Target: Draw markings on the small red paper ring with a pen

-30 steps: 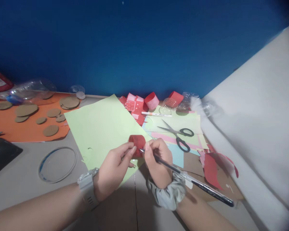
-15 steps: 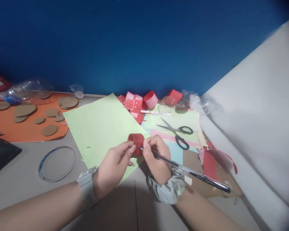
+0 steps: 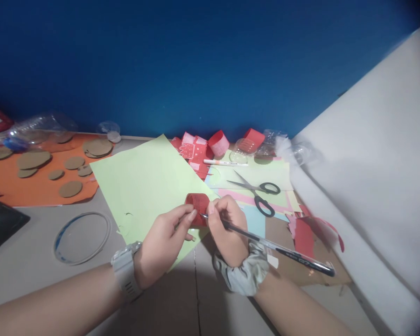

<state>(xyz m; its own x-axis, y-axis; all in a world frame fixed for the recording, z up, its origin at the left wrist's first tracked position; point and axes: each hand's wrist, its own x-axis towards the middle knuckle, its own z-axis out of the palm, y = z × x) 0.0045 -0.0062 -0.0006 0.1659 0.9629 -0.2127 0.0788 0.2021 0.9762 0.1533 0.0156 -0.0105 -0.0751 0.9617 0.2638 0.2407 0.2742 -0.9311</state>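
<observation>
A small red paper ring [image 3: 198, 201] with dark pen lines stands over the lower right part of a light green sheet [image 3: 143, 182]. My left hand [image 3: 163, 247] pinches its left side between thumb and fingers. In my right hand [image 3: 229, 231] is a black gel pen [image 3: 280, 249], its tip against the red paper and its long barrel slanting down to the right. The right fingertips rest at the ring's right edge. How far those fingers also grip the ring is hidden.
Black-handled scissors [image 3: 255, 189] lie open on coloured paper at right, below a white marker [image 3: 226, 163]. Red paper rings [image 3: 218, 143] stand along the blue wall. Left are a tape ring [image 3: 82, 238], a dark phone-like object [image 3: 3, 228] and cardboard discs [image 3: 34, 159] on orange paper.
Both hands, the ring and the pen keep almost the same pose. The whole view has shifted very slightly.
</observation>
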